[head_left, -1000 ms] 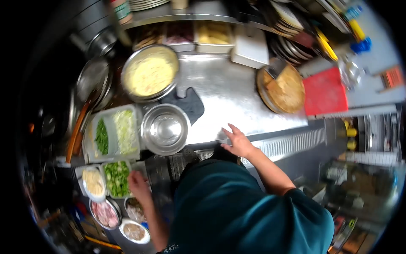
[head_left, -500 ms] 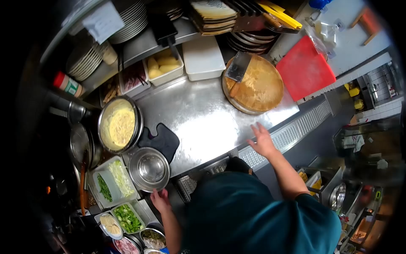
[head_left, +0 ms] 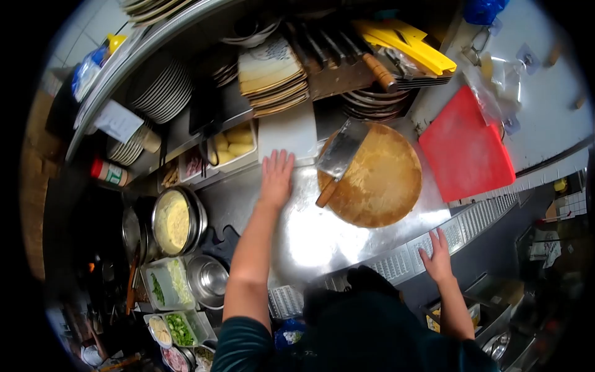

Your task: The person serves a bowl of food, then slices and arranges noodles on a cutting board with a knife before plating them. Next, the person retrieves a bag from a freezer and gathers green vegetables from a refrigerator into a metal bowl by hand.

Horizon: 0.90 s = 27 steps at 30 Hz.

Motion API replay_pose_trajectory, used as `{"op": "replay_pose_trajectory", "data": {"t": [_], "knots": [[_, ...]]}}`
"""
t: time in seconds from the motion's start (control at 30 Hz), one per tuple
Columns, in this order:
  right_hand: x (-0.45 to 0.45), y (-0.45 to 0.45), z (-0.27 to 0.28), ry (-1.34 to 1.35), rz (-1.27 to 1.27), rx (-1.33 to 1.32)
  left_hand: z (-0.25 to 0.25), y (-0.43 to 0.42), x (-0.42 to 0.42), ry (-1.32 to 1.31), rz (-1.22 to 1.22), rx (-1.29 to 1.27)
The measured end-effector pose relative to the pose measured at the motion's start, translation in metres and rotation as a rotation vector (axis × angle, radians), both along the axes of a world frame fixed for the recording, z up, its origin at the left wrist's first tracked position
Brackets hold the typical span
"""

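My left hand (head_left: pixel 277 178) reaches over the steel counter (head_left: pixel 304 229), its spread fingertips at the front edge of a white lidded container (head_left: pixel 288 133); whether they touch it I cannot tell. Off to the right, near the counter's front edge, my right hand (head_left: pixel 437 260) hangs with fingers apart and nothing in it. Between and beyond the hands lies a round wooden chopping board (head_left: pixel 384 180). A cleaver (head_left: pixel 339 152) rests on its left side, the wooden handle pointing toward me.
A red board (head_left: pixel 465 149) lies at the right. At left stand a bowl of yellow mixture (head_left: pixel 172 222), an empty metal bowl (head_left: pixel 208 281), a dark mitt (head_left: pixel 223 240) and tubs of chopped greens (head_left: pixel 180 328). Stacked plates (head_left: pixel 273 74) and knives (head_left: pixel 334 46) line the shelf.
My left hand has moved from beside the metal bowl up across the counter to the white container. My right hand stays open near the counter's front edge. The view has shifted toward the shelf.
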State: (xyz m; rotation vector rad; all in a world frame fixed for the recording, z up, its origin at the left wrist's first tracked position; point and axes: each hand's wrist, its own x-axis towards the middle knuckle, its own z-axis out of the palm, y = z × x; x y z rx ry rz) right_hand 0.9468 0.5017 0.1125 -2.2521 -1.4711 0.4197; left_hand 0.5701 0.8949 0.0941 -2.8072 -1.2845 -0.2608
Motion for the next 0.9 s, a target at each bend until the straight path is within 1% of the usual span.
{"op": "replay_pose_trajectory", "data": {"t": [0.1, 0.2, 0.23, 0.27, 0.33, 0.37, 0.4, 0.43, 0.47, 0.5, 0.53, 0.57, 0.6, 0.63, 0.67, 0.7, 0.73, 0.8, 0.87, 0.9], "knots": [[0.024, -0.052, -0.016, 0.006, -0.119, -0.086, -0.002, 0.058, 0.035, 0.163, 0.126, -0.122], [0.039, -0.101, -0.029, 0.013, -0.253, -0.186, -0.033, 0.093, 0.058, 0.202, 0.345, -0.045], [0.036, -0.118, -0.030, 0.015, -0.312, -0.221, -0.036, 0.102, 0.063, 0.216, 0.373, -0.045], [0.034, -0.130, -0.027, 0.022, -0.316, -0.228, -0.039, 0.110, 0.070, 0.223, 0.393, -0.046], [0.029, -0.143, -0.019, 0.021, -0.356, -0.234, -0.046, 0.127, 0.070, 0.293, 0.366, -0.024], [0.027, -0.150, -0.018, 0.021, -0.371, -0.211, -0.056, 0.146, 0.061, 0.182, 0.273, -0.120], [0.022, -0.153, -0.012, 0.006, -0.398, -0.221, -0.092, 0.176, 0.044, 0.189, 0.260, -0.104], [0.018, -0.157, -0.011, 0.004, -0.438, -0.211, -0.095, 0.197, 0.038, 0.094, 0.205, -0.256], [0.014, -0.164, -0.006, 0.006, -0.473, -0.209, -0.096, 0.205, 0.033, 0.151, 0.143, -0.210], [0.012, -0.171, -0.002, 0.013, -0.487, -0.206, -0.113, 0.229, 0.019, 0.166, 0.112, -0.227], [0.007, -0.180, 0.002, 0.031, -0.505, -0.195, -0.083, 0.214, 0.026, 0.231, 0.093, -0.239], [-0.001, -0.192, -0.002, 0.023, -0.554, -0.199, -0.078, 0.218, 0.029, 0.244, 0.176, -0.200], [-0.014, -0.208, -0.009, 0.019, -0.595, -0.185, -0.041, 0.179, 0.047, 0.230, 0.273, -0.064], [-0.028, -0.221, -0.013, 0.037, -0.658, -0.196, -0.022, 0.152, 0.053, 0.137, 0.151, 0.154], [-0.040, -0.228, -0.017, 0.051, -0.704, -0.213, -0.025, 0.133, 0.054, -0.087, 0.080, 0.258], [-0.055, -0.237, -0.023, 0.075, -0.753, -0.261, 0.000, 0.074, 0.072, -0.361, -0.131, 0.448], [-0.066, -0.246, -0.028, 0.104, -0.792, -0.318, 0.050, -0.006, 0.102, -0.419, -0.273, 0.612], [-0.085, -0.261, -0.023, 0.221, -0.835, -0.460, 0.034, -0.085, 0.111, -0.413, -0.332, 0.531], [-0.092, -0.264, -0.022, 0.273, -0.830, -0.561, 0.069, -0.174, 0.148, -0.404, -0.552, 0.438], [-0.090, -0.264, -0.023, 0.279, -0.841, -0.539, 0.035, -0.196, 0.153, -0.548, -0.583, 0.108]]}}
